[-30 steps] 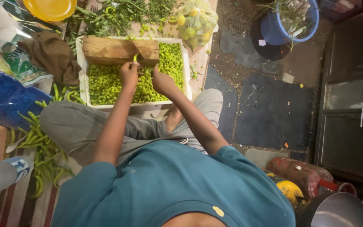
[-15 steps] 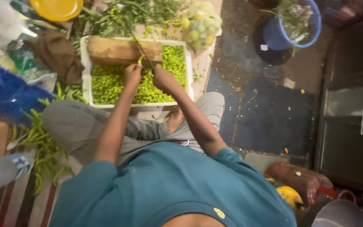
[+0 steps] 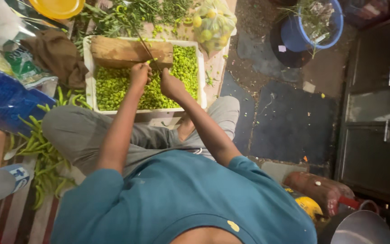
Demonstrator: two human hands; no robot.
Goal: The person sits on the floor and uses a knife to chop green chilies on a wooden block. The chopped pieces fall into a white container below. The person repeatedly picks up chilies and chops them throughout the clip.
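Note:
I sit cross-legged over a white tray [image 3: 88, 68] filled with chopped green chilli pieces [image 3: 113, 86]. A wooden block [image 3: 123, 52] lies across the tray's far side. My left hand [image 3: 140, 74] pinches a green chilli [image 3: 152, 61] against the edge of the block. Right beside it, my right hand [image 3: 171, 86] is closed on a thin dark knife [image 3: 147, 47] whose blade slants up over the block. Both hands hover just above the chopped pieces.
Whole green chillies [image 3: 41, 149] lie by my left knee. Leafy herbs [image 3: 127, 16], a bag of limes [image 3: 213, 22], a yellow plate [image 3: 57, 7], a brown cloth [image 3: 53, 56] and a blue bag [image 3: 1, 99] ring the tray. A blue tub [image 3: 314, 25] and dark metal cabinet [image 3: 380, 104] stand to the right.
My hands stay at the wooden block with small cutting motions. The view has shifted slightly, so the tray now sits a little lower and nearer the centre.

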